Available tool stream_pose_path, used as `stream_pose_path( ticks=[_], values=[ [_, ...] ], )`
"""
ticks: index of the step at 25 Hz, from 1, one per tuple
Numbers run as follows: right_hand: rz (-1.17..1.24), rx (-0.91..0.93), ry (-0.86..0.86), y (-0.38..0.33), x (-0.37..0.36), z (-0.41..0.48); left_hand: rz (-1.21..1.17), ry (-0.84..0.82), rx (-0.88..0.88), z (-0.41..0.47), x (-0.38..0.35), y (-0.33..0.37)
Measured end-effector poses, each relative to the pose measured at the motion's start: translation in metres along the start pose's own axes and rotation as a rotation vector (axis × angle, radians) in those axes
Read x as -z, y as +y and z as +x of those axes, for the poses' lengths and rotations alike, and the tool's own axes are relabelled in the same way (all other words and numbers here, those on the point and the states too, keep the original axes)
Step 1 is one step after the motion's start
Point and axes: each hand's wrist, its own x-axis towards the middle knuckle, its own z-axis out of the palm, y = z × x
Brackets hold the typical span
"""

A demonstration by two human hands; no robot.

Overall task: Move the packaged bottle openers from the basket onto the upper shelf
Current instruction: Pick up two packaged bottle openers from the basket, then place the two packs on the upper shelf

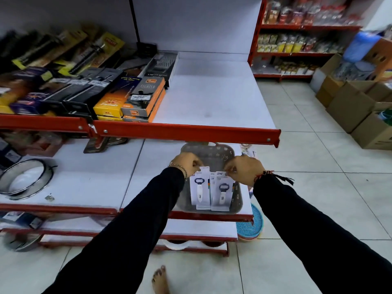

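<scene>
A grey plastic basket [228, 153] sits on the lower white shelf, partly under the upper shelf's red edge. My left hand [186, 163] pinches the top of one packaged bottle opener [199, 190], a white card with a white-handled opener. My right hand [244, 168] pinches the top of a second packaged bottle opener [221, 193]. Both packs hang upright side by side over the basket. The upper shelf [214, 98] is a white board with a red front rail, bare on its right half.
Boxed lighters and kitchen tools [135, 98] fill the upper shelf's left half. A round metal sieve [25, 179] lies on the lower shelf at left. Cardboard boxes [356, 102] stand on the tiled floor at right. A blue basket [252, 225] sits by the shelf's end.
</scene>
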Motion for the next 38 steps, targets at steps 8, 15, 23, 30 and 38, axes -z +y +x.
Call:
stream_pose_path(
  ticks=[8, 15, 23, 30, 38],
  values=[
    [-0.049, 0.120, 0.304, -0.032, 0.076, -0.067, -0.036, 0.185, -0.124, -0.076, 0.079, 0.029],
    [0.002, 0.173, 0.455, -0.059, 0.168, -0.096, 0.018, 0.290, -0.190, -0.116, 0.166, 0.058],
    [0.069, 0.171, 0.483, -0.064, 0.272, -0.044, 0.090, 0.466, -0.216, -0.102, 0.275, 0.094],
    [0.208, 0.101, 0.317, -0.061, 0.288, 0.056, 0.105, 0.401, -0.152, -0.024, 0.309, 0.092],
    [0.287, 0.050, 0.105, -0.064, 0.225, 0.135, 0.078, 0.343, -0.070, 0.050, 0.270, 0.053]
  ],
)
